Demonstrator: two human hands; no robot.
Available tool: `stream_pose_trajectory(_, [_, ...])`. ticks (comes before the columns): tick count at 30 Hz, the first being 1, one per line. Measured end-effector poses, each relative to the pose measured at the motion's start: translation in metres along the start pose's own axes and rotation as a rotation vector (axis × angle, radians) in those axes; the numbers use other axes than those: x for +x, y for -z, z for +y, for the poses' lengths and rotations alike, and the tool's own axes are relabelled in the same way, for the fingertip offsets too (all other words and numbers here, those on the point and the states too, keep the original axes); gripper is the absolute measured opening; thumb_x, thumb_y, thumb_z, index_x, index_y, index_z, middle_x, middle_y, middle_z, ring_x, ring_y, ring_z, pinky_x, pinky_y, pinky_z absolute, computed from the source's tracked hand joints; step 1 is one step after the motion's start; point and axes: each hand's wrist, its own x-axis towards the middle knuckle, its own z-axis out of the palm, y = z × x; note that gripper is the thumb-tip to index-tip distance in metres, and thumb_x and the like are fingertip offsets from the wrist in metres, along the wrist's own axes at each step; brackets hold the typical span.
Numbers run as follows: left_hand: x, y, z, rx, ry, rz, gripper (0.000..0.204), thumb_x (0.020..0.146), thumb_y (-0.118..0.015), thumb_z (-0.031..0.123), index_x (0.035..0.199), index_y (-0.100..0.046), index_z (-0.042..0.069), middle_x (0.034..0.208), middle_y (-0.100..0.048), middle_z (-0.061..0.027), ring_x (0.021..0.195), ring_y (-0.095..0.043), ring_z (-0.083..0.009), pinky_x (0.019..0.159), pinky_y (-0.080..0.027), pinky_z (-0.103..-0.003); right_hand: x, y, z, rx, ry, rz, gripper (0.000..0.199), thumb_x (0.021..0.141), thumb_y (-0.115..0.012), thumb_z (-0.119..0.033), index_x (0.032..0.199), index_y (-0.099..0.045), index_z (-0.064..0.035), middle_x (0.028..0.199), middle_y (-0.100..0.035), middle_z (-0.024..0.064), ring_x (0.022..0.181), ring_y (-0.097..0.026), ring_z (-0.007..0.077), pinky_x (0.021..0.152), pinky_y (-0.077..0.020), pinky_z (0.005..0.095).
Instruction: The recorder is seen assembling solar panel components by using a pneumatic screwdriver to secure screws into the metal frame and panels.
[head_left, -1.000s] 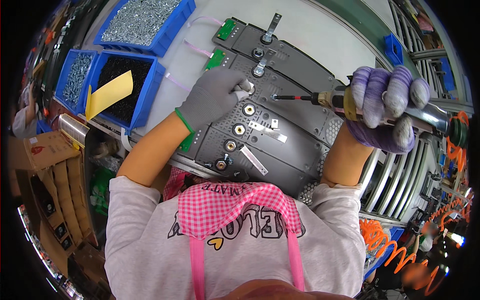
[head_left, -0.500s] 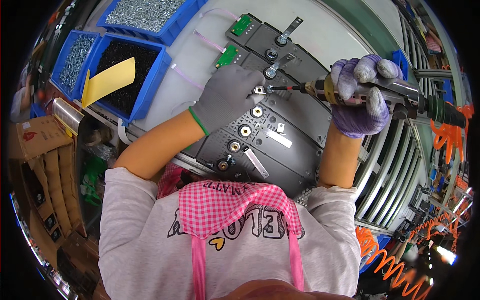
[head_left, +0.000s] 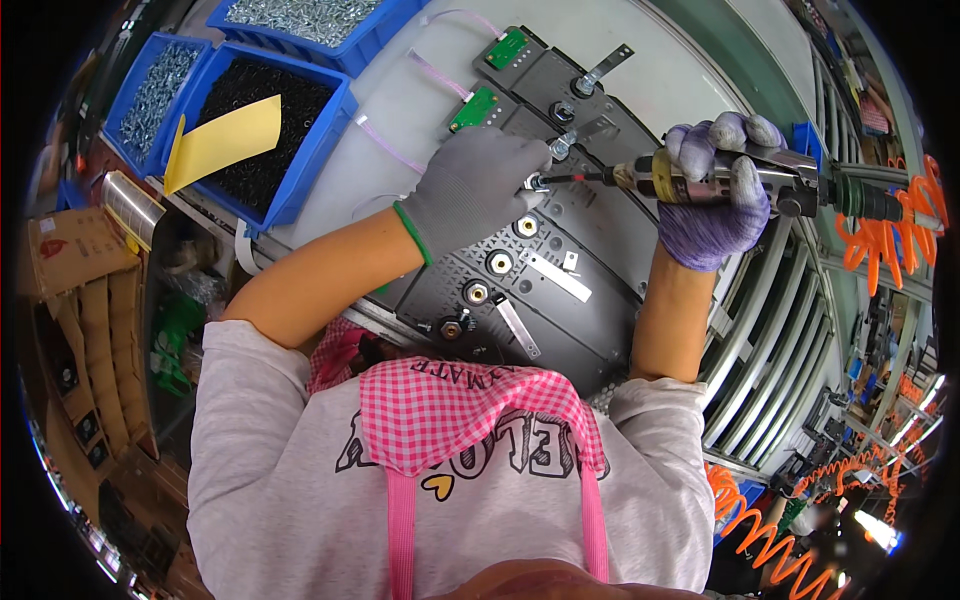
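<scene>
My left hand [head_left: 470,190], in a grey glove with a green cuff, is closed over a dark grey panel [head_left: 610,240]. Its fingertips pinch a small metal fitting [head_left: 533,184], partly hidden by the glove. Wrapped round a pneumatic screwdriver [head_left: 795,182] is my right hand [head_left: 712,205], in a purple and white glove. The driver lies level, its long thin bit pointing left, and the tip meets the fitting at my left fingertips. A row of round metal fittings with brass centres [head_left: 499,262] runs along the panel towards me.
Several dark panels overlap on the white table [head_left: 385,95], with green circuit boards [head_left: 474,108] and metal strips [head_left: 556,275] on them. Blue bins of screws [head_left: 300,165] stand at far left, one with a yellow card [head_left: 235,140]. An orange coiled hose [head_left: 905,235] hangs right.
The bit tip, just short of the fitting before, now meets it. My right fingers have shifted slightly on the driver. The table scene has slid a little to the right in view.
</scene>
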Motion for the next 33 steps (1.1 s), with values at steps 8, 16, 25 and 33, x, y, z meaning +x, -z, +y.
stream_pose_trajectory(8, [0.000,-0.008,-0.001,-0.010,-0.027,0.043,0.029,0.074,-0.075,0.017,0.099,-0.062,0.012,0.085,-0.062,-0.0076,0.084,-0.061,-0.0303,0.075,-0.048,-0.044,0.006,-0.023,0.005,-0.129,-0.032,-0.098,0.040,0.087,-0.065,-0.014,0.125,-0.057,-0.0067,0.103,-0.066,0.0107,0.059,-0.051,0.0148,0.063,-0.0429,0.0339])
stream_pose_trajectory(16, [-0.001,-0.011,0.000,-0.052,0.024,0.020,0.026,0.077,-0.075,0.018,0.099,-0.062,0.011,0.088,-0.065,-0.0085,0.085,-0.063,-0.0307,0.076,-0.049,-0.044,0.017,-0.028,0.012,-0.139,-0.080,-0.224,0.038,0.085,-0.067,-0.008,0.122,-0.057,-0.0063,0.097,-0.063,0.0112,0.060,-0.053,0.0164,0.057,-0.0435,0.0312])
stream_pose_trajectory(25, [-0.001,-0.012,-0.001,-0.066,0.010,0.056,0.029,0.077,-0.075,0.019,0.100,-0.061,0.011,0.089,-0.064,-0.0091,0.085,-0.062,-0.0311,0.075,-0.049,-0.044,0.021,-0.027,0.011,-0.074,-0.110,-0.263,0.038,0.085,-0.068,-0.009,0.122,-0.059,-0.0044,0.094,-0.063,0.0110,0.060,-0.054,0.0172,0.056,-0.0435,0.0318])
stream_pose_trajectory(33, [0.000,-0.010,-0.002,-0.121,0.016,0.062,0.027,0.076,-0.075,0.017,0.099,-0.062,0.010,0.090,-0.065,-0.0088,0.087,-0.063,-0.0303,0.076,-0.050,-0.042,0.017,-0.025,0.012,-0.117,-0.099,-0.239,0.041,0.083,-0.068,-0.007,0.123,-0.058,-0.0040,0.101,-0.066,0.0137,0.060,-0.055,0.0178,0.055,-0.0449,0.0326])
